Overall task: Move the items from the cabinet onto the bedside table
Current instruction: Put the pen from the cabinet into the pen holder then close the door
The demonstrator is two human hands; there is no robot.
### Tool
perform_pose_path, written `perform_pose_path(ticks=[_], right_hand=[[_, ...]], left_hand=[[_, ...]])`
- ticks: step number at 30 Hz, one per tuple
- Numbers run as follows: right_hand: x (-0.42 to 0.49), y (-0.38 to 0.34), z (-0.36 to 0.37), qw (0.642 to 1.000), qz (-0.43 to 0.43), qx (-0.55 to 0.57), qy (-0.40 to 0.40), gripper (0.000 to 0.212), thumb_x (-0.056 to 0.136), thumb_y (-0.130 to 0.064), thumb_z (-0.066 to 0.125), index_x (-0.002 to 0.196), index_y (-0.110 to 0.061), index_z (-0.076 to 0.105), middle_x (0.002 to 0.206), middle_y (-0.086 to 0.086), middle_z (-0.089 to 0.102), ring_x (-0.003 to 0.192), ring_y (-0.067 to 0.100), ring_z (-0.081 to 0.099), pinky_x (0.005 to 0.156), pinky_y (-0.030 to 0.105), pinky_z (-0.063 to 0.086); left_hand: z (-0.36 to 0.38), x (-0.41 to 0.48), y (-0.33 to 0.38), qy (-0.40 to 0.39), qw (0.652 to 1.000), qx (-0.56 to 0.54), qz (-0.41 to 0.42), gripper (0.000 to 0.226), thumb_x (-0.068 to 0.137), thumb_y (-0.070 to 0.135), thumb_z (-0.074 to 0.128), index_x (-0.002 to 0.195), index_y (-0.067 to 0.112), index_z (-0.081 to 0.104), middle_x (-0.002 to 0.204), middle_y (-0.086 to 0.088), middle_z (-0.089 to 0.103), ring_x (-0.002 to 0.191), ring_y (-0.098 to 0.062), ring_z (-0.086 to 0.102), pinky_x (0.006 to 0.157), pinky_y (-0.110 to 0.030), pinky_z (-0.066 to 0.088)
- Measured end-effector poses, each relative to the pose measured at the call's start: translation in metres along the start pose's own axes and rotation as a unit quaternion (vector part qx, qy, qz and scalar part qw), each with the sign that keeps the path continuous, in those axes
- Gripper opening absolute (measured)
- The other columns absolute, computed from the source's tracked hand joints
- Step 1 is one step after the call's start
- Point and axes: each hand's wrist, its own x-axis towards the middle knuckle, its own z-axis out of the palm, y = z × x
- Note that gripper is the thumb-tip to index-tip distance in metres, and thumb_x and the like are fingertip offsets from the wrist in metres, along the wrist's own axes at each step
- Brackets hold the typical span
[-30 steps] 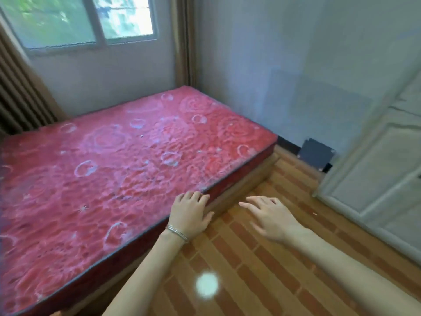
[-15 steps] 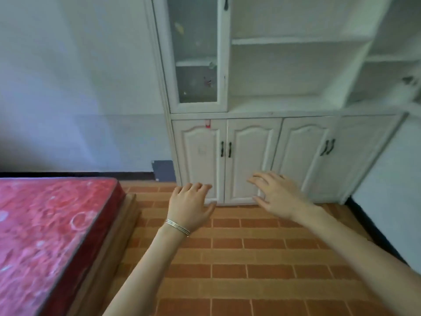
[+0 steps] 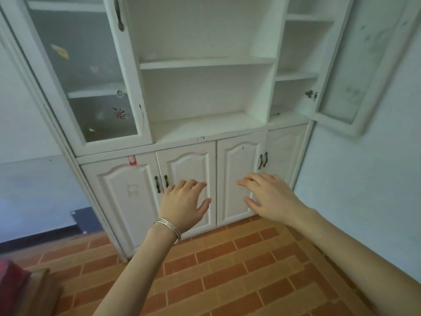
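Both our hands are empty right now, fingers spread loose, palms down, nothing held. Our left hand floats in front of the lower cabinet doors, with a stack of thin silver bangles on the wrist. Our right hand hovers off at 3 o'clock from it, fingers fanned and pointing toward 10 o'clock, a clear gap between the two. Can't tell whether either hand actually touches a door or just hangs in front.

Just at 9 o'clock of the left hand's fingers there's a pair of dark door handles, and at 12 o'clock of the right hand a second pair. All four lower doors look closed.

Up at 12 o'clock sits the white cabinet itself: an open middle bay with bare-looking white shelves. At 10 o'clock is a closed glass door with a few small stickers on it, too blurry to say what's behind. At 2 o'clock another glass door hangs swung open, its shelves showing. As for the items we're supposed to move, we can't make any out on the shelves from here.

Below us is orange brick-pattern floor, and at 8 o'clock a corner of the red mattress pokes in on its wooden base.
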Motion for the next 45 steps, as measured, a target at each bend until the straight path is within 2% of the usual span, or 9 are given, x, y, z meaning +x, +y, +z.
perform_pose_path(ticks=[6, 14, 19, 23, 27, 32, 37, 43, 45], right_hand=[[0.066, 0.052, 0.013, 0.999, 0.039, -0.006, 0.013, 0.046, 0.095, -0.036, 0.042, 0.140, -0.025, 0.036, 0.136, -0.002, 0.043, 0.124, 0.016, 0.039, 0.099, 0.035, 0.031], [0.086, 0.147, 0.041, 0.992, 0.121, -0.012, 0.014, 0.049, 0.094, -0.033, 0.045, 0.141, -0.027, 0.034, 0.142, 0.002, 0.040, 0.126, 0.019, 0.040, 0.101, 0.037, 0.033], [0.085, 0.224, 0.066, 0.989, 0.145, -0.032, 0.009, 0.047, 0.089, -0.030, 0.054, 0.135, -0.023, 0.044, 0.134, 0.007, 0.050, 0.116, 0.026, 0.051, 0.094, 0.042, 0.041], [0.089, 0.299, 0.084, 0.988, 0.147, -0.034, 0.017, 0.044, 0.082, -0.030, 0.055, 0.125, -0.020, 0.056, 0.121, 0.009, 0.060, 0.105, 0.027, 0.060, 0.083, 0.045, 0.050], [0.097, 0.381, 0.092, 0.989, 0.138, -0.047, 0.008, 0.041, 0.077, -0.033, 0.057, 0.116, -0.019, 0.062, 0.112, 0.007, 0.065, 0.095, 0.025, 0.064, 0.074, 0.042, 0.053], [0.121, 0.466, 0.096, 0.992, 0.109, -0.065, 0.012, 0.035, 0.076, -0.035, 0.057, 0.106, -0.021, 0.067, 0.105, 0.003, 0.067, 0.090, 0.021, 0.065, 0.071, 0.038, 0.054], [0.144, 0.515, 0.117, 0.995, 0.090, -0.041, 0.003, 0.032, 0.077, -0.036, 0.056, 0.102, -0.020, 0.068, 0.100, 0.000, 0.068, 0.090, 0.018, 0.065, 0.069, 0.037, 0.056], [0.184, 0.581, 0.153, 0.995, 0.091, -0.033, -0.011, 0.031, 0.075, -0.034, 0.057, 0.101, -0.020, 0.068, 0.097, 0.000, 0.068, 0.086, 0.019, 0.065, 0.069, 0.037, 0.055], [0.205, 0.606, 0.164, 0.995, 0.084, -0.037, -0.030, 0.033, 0.079, -0.034, 0.055, 0.107, -0.020, 0.066, 0.103, 0.002, 0.067, 0.092, 0.020, 0.064, 0.075, 0.039, 0.053]], left_hand=[[0.026, 0.101, -0.023, 0.002, 0.998, 0.001, 0.063, 0.046, 0.090, 0.044, 0.048, 0.129, 0.021, 0.051, 0.123, 0.001, 0.057, 0.113, -0.022, 0.052, 0.092, -0.039, 0.040], [0.091, 0.212, 0.008, -0.016, 0.989, -0.016, 0.149, 0.045, 0.081, 0.045, 0.051, 0.118, 0.020, 0.060, 0.110, -0.001, 0.064, 0.100, -0.024, 0.060, 0.080, -0.042, 0.048], [0.143, 0.276, 0.048, -0.028, 0.981, -0.021, 0.191, 0.044, 0.080, 0.042, 0.061, 0.118, 0.020, 0.061, 0.108, -0.001, 0.065, 0.101, -0.024, 0.060, 0.080, -0.041, 0.049], [0.183, 0.335, 0.092, -0.029, 0.980, -0.023, 0.196, 0.045, 0.078, 0.044, 0.053, 0.115, 0.020, 0.063, 0.105, -0.001, 0.066, 0.098, -0.024, 0.062, 0.077, -0.041, 0.050], [0.210, 0.394, 0.142, -0.048, 0.975, -0.034, 0.212, 0.046, 0.086, 0.042, 0.051, 0.127, 0.021, 0.053, 0.120, 0.000, 0.059, 0.112, -0.023, 0.053, 0.091, -0.039, 0.041], [0.238, 0.457, 0.184, -0.038, 0.981, -0.012, 0.188, 0.044, 0.073, 0.048, 0.045, 0.101, 0.023, 0.068, 0.093, 0.003, 0.068, 0.085, -0.019, 0.065, 0.072, -0.037, 0.050], [0.276, 0.504, 0.200, -0.074, 0.981, -0.002, 0.180, 0.056, 0.081, 0.052, 0.030, 0.117, 0.023, 0.060, 0.118, 0.002, 0.061, 0.109, -0.021, 0.054, 0.093, -0.040, 0.039], [0.324, 0.572, 0.206, -0.077, 0.980, -0.016, 0.182, 0.045, 0.074, 0.049, 0.039, 0.095, 0.023, 0.070, 0.092, 0.003, 0.069, 0.081, -0.019, 0.065, 0.068, -0.038, 0.052], [0.340, 0.599, 0.202, -0.068, 0.983, -0.027, 0.171, 0.042, 0.072, 0.047, 0.042, 0.091, 0.024, 0.071, 0.088, 0.003, 0.069, 0.077, -0.018, 0.065, 0.065, -0.037, 0.053]])
